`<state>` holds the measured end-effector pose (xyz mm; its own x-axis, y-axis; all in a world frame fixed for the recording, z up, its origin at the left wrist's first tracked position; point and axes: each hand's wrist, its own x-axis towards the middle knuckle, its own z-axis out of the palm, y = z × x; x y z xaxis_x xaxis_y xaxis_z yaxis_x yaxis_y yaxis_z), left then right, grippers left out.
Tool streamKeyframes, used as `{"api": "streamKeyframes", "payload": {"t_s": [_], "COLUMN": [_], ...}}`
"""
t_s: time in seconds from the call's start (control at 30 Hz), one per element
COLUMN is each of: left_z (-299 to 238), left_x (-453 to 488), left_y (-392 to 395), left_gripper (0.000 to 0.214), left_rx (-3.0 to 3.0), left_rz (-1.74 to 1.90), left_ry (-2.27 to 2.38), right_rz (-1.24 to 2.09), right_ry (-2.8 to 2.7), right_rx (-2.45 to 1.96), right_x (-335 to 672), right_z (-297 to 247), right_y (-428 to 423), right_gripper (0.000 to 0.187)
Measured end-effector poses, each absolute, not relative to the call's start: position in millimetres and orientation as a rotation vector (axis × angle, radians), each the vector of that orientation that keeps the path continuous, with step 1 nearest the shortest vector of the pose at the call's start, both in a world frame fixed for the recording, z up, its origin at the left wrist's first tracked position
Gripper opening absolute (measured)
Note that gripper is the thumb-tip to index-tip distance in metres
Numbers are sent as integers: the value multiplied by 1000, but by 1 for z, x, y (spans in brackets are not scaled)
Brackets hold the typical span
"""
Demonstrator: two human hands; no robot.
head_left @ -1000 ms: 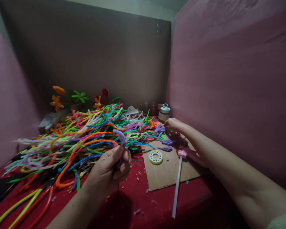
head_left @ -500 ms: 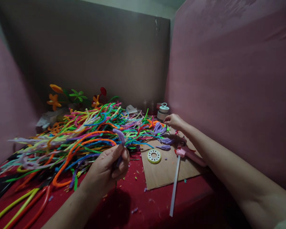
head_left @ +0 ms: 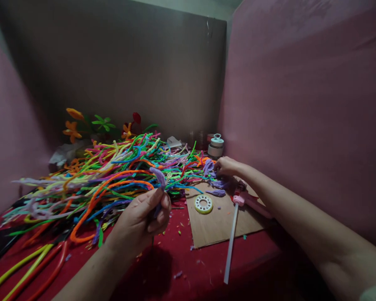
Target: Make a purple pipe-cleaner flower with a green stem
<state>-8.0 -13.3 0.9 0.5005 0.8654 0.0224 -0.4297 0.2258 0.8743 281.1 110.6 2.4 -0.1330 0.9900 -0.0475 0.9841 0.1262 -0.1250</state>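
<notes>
The petal [head_left: 158, 176] in the left hand [head_left: 141, 217] is purple, matching the loops [head_left: 208, 166] by the fingers of the right hand [head_left: 226, 167]. Left of and beyond the left hand, the pile of fuzzy stems [head_left: 119, 175] mixes orange, green, blue, yellow, pink, lilac and red; behind it, flowers [head_left: 72, 131] show orange, green and red. Nearer, left of that hand, one pair of handles [head_left: 45, 251] is yellow, another red. Between the hands, a tape roll [head_left: 203, 210] has a white core patterned with dark round holes and a yellow rim. Below the right hand, the glue gun [head_left: 253, 204] is pink, its stick [head_left: 232, 246] milky white, the board [head_left: 213, 230] tan, the cloth [head_left: 197, 267] deep red.
</notes>
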Motion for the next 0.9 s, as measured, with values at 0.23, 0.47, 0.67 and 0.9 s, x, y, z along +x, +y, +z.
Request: {"api": "streamKeyframes", "payload": {"t_s": [0.23, 0.47, 0.67, 0.9], "left_z": [-1, -1, -1, -3], "left_x": [-8, -8, -8, -9], "left_y": [-13, -13, -12, -10], "left_gripper": [30, 30, 29, 29], "left_rx": [972, 979, 992, 979], "left_rz": [958, 953, 953, 965], "left_ry": [541, 543, 543, 524], "right_rz": [237, 58, 35, 137], "right_ry": [-2468, -2483, -2432, -2475], "right_rx": [-1936, -1846, -1784, -1694], "right_x": [284, 270, 274, 278], "right_z": [7, -9, -9, -12], "right_y": [114, 111, 117, 114], "right_gripper": [31, 22, 24, 24]}}
